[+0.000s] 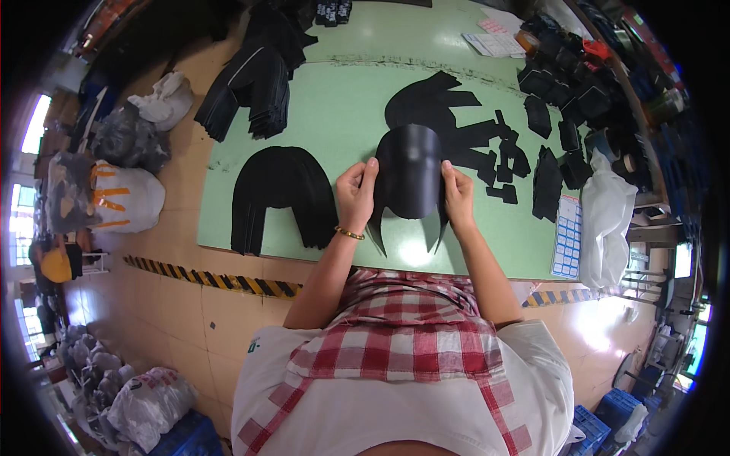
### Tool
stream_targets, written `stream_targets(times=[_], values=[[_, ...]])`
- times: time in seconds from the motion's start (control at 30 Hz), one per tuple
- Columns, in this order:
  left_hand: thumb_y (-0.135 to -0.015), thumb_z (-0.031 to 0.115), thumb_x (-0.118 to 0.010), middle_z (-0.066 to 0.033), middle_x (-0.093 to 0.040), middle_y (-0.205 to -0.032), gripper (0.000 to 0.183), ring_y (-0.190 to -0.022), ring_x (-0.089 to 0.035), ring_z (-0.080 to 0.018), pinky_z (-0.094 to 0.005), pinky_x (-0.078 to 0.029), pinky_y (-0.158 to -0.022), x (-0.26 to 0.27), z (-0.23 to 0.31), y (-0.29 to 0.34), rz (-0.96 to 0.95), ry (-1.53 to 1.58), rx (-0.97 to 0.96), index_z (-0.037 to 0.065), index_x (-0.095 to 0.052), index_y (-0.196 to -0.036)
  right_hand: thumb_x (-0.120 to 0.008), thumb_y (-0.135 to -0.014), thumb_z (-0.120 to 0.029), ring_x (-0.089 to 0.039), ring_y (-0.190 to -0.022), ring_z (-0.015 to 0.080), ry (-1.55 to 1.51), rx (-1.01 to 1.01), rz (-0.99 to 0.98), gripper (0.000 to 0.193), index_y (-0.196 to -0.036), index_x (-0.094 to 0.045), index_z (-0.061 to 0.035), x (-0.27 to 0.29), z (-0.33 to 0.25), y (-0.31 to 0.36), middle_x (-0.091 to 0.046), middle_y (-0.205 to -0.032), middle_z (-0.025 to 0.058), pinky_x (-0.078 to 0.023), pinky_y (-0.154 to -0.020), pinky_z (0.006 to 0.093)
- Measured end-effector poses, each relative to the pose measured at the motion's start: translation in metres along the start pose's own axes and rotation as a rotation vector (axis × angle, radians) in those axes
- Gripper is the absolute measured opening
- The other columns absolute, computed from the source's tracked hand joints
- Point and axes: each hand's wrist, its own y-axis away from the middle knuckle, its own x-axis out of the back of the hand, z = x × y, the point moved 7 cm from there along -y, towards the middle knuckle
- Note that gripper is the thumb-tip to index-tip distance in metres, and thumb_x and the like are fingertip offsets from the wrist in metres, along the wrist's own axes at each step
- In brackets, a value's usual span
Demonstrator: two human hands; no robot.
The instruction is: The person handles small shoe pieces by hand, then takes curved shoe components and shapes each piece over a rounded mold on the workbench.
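Between my two hands a black U-shaped sheet is held above the green table, its middle curved and glossy, its two pointed ends hanging toward me. My left hand grips its left edge, thumb on top. On the right edge, my right hand pinches it the same way. Left of my hands lies a stack of black U-shaped pieces. Just beyond the held sheet are more black pieces, fanned out, with several small black cut pieces to their right.
More stacked black U-shaped pieces lie at the table's far left. Along the right edge are black blocks, a blue-and-white printed card and a white plastic bag. Stuffed bags stand on the floor at left.
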Motion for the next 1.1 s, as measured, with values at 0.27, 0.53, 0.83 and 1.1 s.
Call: stream_targets(times=[0.27,0.53,0.83,1.1], values=[[-0.094,0.021,-0.055,0.0098,-0.032,-0.058,0.038,-0.055,-0.024,-0.0003,-0.022,-0.019,-0.048,-0.003,0.031,0.027,-0.139,-0.218,0.063,0.005,-0.045,-0.061,-0.05,-0.096,-0.032,-0.039,-0.064,0.0029,0.046,-0.015,-0.112,0.039,-0.077,-0.057,0.0018,0.029,-0.033,0.009,-0.048,-0.068,-0.0062,-0.033,-0.057,0.0214],[-0.093,0.018,-0.056,0.001,-0.062,-0.085,0.021,-0.077,-0.053,-0.0031,-0.0193,-0.042,-0.069,-0.025,0.039,0.054,-0.331,0.161,0.29,-0.002,-0.061,-0.093,-0.06,-0.091,-0.026,-0.04,-0.061,0.0035,0.17,0.164,0.012,0.03,-0.08,-0.058,0.0021,0.038,-0.061,0.014,-0.05,-0.064,-0.0031,-0.034,-0.054,0.021],[-0.092,0.022,-0.058,0.0001,-0.062,-0.099,0.03,-0.086,-0.055,-0.0053,-0.0219,-0.044,-0.078,-0.019,0.015,0.079,-0.5,0.29,0.529,0.001,-0.056,-0.115,-0.06,-0.09,-0.025,-0.043,-0.059,0.0068,0.268,0.241,0.102,0.03,-0.081,-0.06,0.0028,0.047,-0.067,0.012,-0.053,-0.061,0.0031,-0.037,-0.054,0.0236],[-0.093,0.024,-0.056,0.0019,-0.058,-0.102,0.035,-0.084,-0.055,-0.0058,-0.0224,-0.045,-0.075,-0.027,0.017,0.098,-0.5,0.564,0.697,0.006,-0.05,-0.122,-0.061,-0.089,-0.024,-0.043,-0.056,0.0072,0.33,0.254,0.097,0.027,-0.081,-0.061,0.0019,0.043,-0.076,0.017,-0.052,-0.059,0.0055,-0.037,-0.052,0.0246]])
